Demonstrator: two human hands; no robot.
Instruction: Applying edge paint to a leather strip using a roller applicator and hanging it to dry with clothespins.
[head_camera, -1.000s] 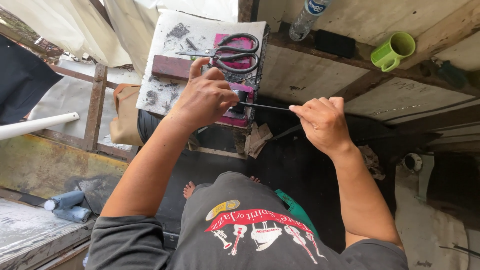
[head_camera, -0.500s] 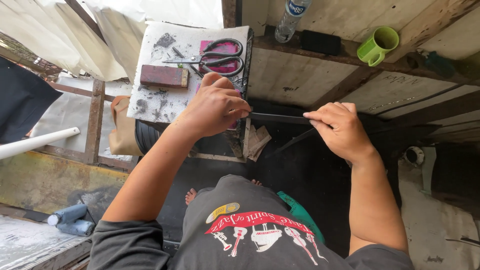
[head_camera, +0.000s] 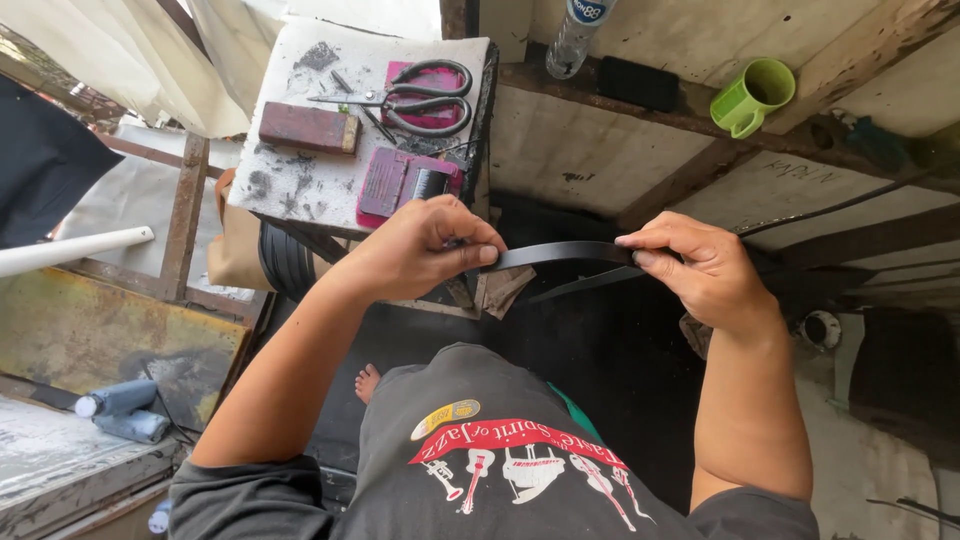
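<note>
A flat black strip, like a strap or band, is stretched level between both hands in front of my chest. My left hand pinches its left end between thumb and fingers. My right hand grips the right part, and the strip's tail runs down and left under that hand. Just beyond my left hand is a small white worktop, dusty with dark marks.
On the worktop lie large black-handled scissors, a reddish-brown block, a dark red pad and a thin tool. A wooden ledge behind holds a green mug, a plastic bottle and a black phone-like slab. A white pipe sticks out at left.
Both hands have drawn back from the worktop toward my body. The strip has turned from edge-on to flat and now shows its full width between the hands.
</note>
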